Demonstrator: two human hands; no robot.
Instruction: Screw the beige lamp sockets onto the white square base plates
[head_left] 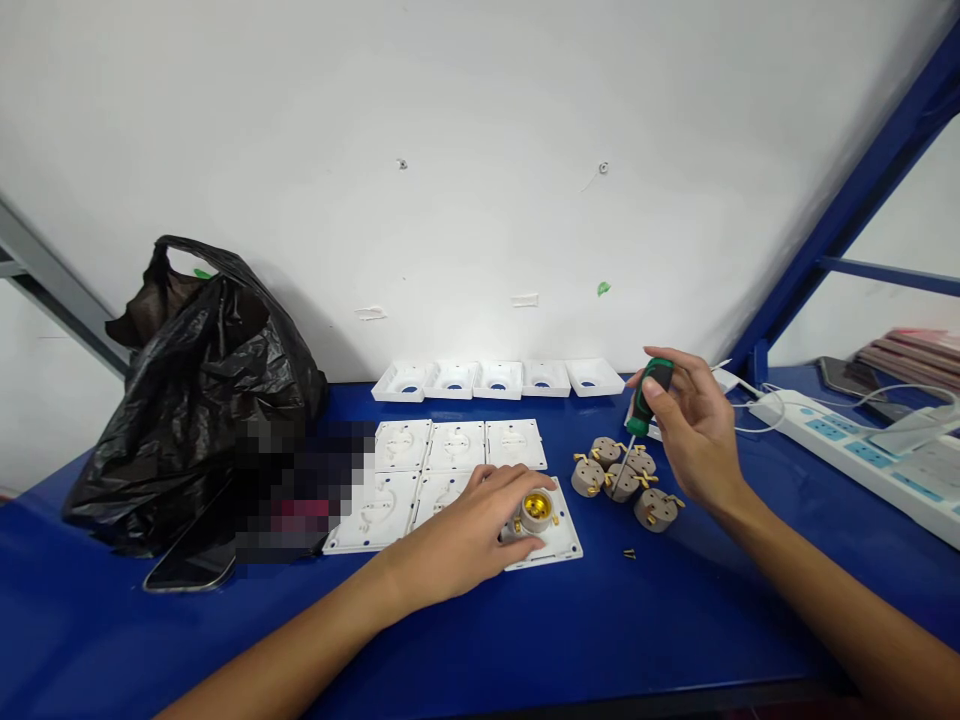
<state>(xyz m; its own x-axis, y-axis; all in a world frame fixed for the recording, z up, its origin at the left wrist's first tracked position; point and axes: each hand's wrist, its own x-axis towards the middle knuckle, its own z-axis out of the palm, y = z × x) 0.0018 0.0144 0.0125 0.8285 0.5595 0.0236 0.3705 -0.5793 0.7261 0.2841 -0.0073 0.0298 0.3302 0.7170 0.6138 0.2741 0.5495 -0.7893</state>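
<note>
My right grip (694, 430) is closed around the green-and-black handle of a screwdriver (641, 412). Its shaft slants down towards a cluster of grey-brown lamp-holder bodies (626, 478) with brass tabs. My left grip (469, 535) lies curled on a brass-lined lamp holder (537, 510), fingertips pressed to its side. The holder sits on the near right white plate (564, 545) of a block of similar plates (457, 445). A small screw (628, 553) lies loose just beside that plate.

Along the wall stands a row of five shallow white housings (499, 380), each showing a round hole with blue through it. The black plastic bag (202, 390) to the left gapes at the top; I cannot tell what it holds. A phone (191, 560) lies against it.

All this rests on a blue desk (525, 640) below a white wall (480, 150). A white power strip (862, 450) lies at the right, near a blue frame post (847, 210).
</note>
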